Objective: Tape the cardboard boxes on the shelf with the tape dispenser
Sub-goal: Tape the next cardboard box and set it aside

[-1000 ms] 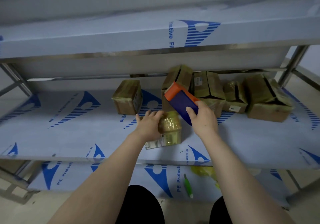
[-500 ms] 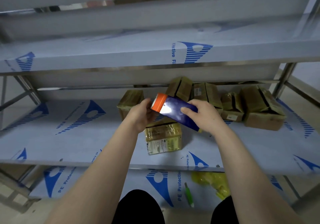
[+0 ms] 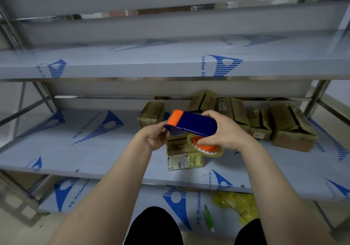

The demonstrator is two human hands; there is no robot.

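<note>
My right hand (image 3: 225, 131) grips a blue tape dispenser (image 3: 193, 124) with an orange head and an orange-cored roll of clear tape (image 3: 206, 147), held in the air above the middle shelf (image 3: 75, 150). My left hand (image 3: 156, 136) pinches the dispenser's front end below the orange head. Under both hands a small cardboard box (image 3: 184, 155) wrapped in yellowish tape, with a white label, sits near the shelf's front. Several more cardboard boxes (image 3: 291, 129) stand at the back right, one (image 3: 151, 113) behind my left hand.
The upper shelf (image 3: 132, 66) juts out overhead. On the bottom shelf (image 3: 180, 203) lie a green-handled tool (image 3: 208, 218) and crumpled yellow tape (image 3: 234, 205). Steel posts (image 3: 315, 97) stand at the right and left. My dark-clothed knees show at the bottom edge.
My left hand left the small box and rose to the dispenser's front end. My right hand lifted the dispenser and tilted it level, so the tape roll now shows underneath.
</note>
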